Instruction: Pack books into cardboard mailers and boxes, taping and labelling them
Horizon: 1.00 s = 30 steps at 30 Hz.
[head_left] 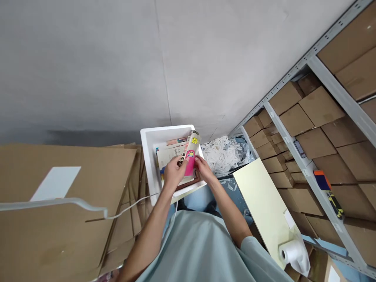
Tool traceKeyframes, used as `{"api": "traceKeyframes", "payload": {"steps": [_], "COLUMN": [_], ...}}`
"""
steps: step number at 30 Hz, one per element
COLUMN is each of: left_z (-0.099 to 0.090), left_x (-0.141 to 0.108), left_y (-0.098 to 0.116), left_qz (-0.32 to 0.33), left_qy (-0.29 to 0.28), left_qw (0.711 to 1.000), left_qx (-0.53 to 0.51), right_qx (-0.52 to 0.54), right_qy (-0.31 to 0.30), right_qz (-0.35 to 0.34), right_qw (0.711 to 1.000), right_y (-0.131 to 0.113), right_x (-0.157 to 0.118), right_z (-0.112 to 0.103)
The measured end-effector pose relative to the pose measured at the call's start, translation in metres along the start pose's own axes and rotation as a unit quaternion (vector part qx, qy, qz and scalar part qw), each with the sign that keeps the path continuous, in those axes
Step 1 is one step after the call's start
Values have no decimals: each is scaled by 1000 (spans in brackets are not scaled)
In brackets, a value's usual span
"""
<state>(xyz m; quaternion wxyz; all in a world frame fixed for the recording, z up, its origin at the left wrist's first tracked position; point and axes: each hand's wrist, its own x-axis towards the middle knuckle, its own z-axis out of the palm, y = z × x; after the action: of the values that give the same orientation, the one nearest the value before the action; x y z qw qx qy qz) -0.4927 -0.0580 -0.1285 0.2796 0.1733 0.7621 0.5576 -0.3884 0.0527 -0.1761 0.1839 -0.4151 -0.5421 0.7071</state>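
Note:
Both my hands hold a book with a pink and pale cover [190, 154] over a white foam box [147, 164]. My left hand [174, 172] grips the book's left edge, with its thumb on the cover. On the right edge, my right hand [203, 169] pinches the book near its lower part. Inside the box, under the held book, lie more books, among them one with a white cover [166, 156]. The held book is tilted, its top end toward the wall.
Flattened cardboard [96, 168] is stacked at the left, with a white cord across it. White paper scraps [225, 154] lie beyond the box. A pale table [261, 203] bears a plastic roll [290, 250]. Shelves of cardboard boxes [320, 105] line the right side.

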Motion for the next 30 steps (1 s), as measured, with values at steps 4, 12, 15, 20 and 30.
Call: {"api": "traceKeyframes", "payload": {"steps": [4, 12, 15, 20, 30], "left_z": [13, 160, 234, 336, 437], "left_x": [-39, -130, -169, -234, -323], "left_y": [56, 116, 124, 140, 161], "left_qz": [-39, -25, -14, 10, 53], "left_qy": [-114, -282, -345, -432, -576], "left_qw": [973, 934, 920, 892, 813], "left_qx": [-199, -217, -184, -133, -72], "right_qx": [93, 113, 121, 148, 194], "right_qy": [-3, 150, 229, 343, 483], "right_qz": [-57, -187, -212, -239, -269], "right_qw": [994, 964, 942, 897, 810], "right_y": [-49, -95, -82, -57, -16], "right_x": [-62, -201, -253, -330, -418], "right_z": [-69, -258, -324, -408, -478]}}
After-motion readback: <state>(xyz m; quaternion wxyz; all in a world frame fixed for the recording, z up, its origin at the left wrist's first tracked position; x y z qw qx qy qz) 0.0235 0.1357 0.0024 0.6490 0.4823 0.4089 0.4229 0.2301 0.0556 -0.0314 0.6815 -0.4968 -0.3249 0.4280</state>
